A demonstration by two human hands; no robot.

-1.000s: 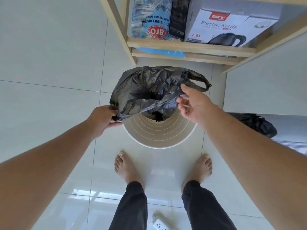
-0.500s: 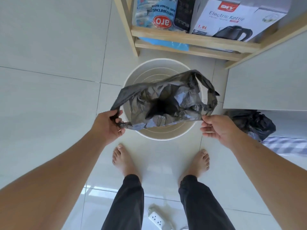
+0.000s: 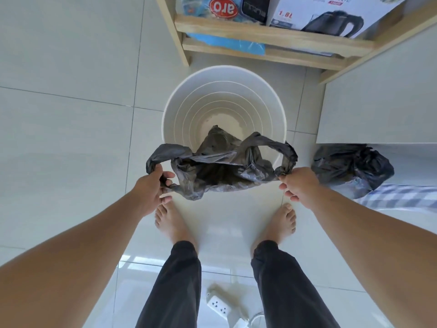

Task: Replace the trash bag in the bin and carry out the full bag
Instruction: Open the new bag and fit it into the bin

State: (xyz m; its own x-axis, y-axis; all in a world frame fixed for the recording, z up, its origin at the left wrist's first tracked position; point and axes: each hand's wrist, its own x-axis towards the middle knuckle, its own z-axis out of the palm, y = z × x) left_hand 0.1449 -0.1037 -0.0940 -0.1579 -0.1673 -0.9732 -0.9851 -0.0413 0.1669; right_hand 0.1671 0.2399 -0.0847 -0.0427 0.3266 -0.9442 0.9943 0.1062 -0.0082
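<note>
A round white bin (image 3: 189, 95) stands on the tiled floor in front of my bare feet, its inside bare and ribbed. I hold an empty black trash bag (image 3: 220, 169) stretched over the bin's near rim, its mouth partly open and its bottom hanging into the bin. My left hand (image 3: 151, 188) grips the bag's left handle. My right hand (image 3: 298, 183) pinches the right handle. A full, tied black bag (image 3: 352, 166) lies on the floor to the right of the bin.
A wooden shelf (image 3: 272, 34) stands just behind the bin, with an electric kettle box (image 3: 331, 13) and packages on it. A white cabinet (image 3: 383, 98) is at the right, above the full bag. A white power strip (image 3: 218, 307) lies between my legs.
Both hands have pulled the empty bag toward me, from over the bin's far side to its near rim. My right hand has taken hold of the right handle. Most of the bin's inside now shows.
</note>
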